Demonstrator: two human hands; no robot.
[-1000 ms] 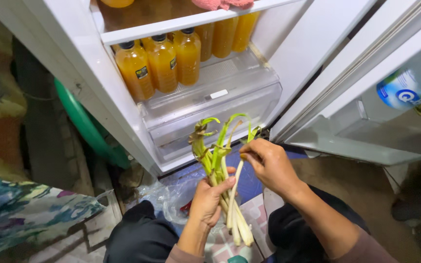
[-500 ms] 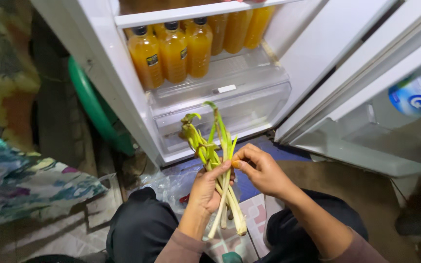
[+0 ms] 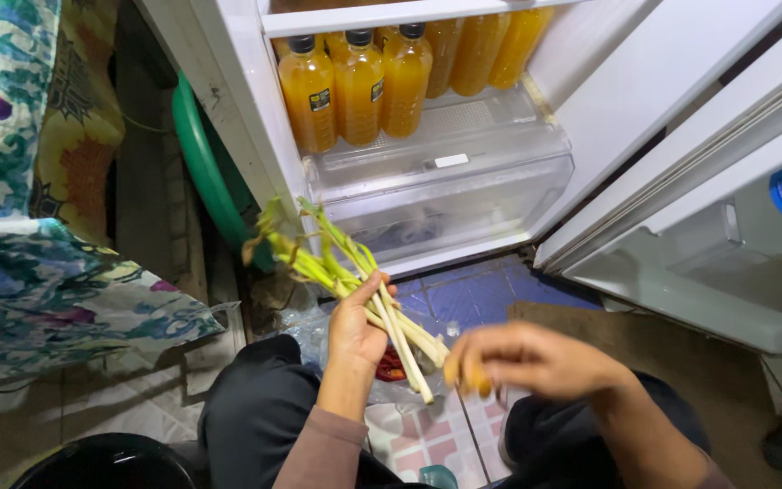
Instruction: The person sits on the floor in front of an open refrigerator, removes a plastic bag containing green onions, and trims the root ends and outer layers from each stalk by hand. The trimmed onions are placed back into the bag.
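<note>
My left hand (image 3: 355, 330) grips the lemongrass stalks (image 3: 355, 281) before the open fridge drawer (image 3: 463, 195); my right hand (image 3: 522, 358), blurred, pinches something small. Loose stalks could slip floorward.

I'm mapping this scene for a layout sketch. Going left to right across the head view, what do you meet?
Flowered cloth → green tub → left hand holding stalks → right hand → fridge door.
</note>
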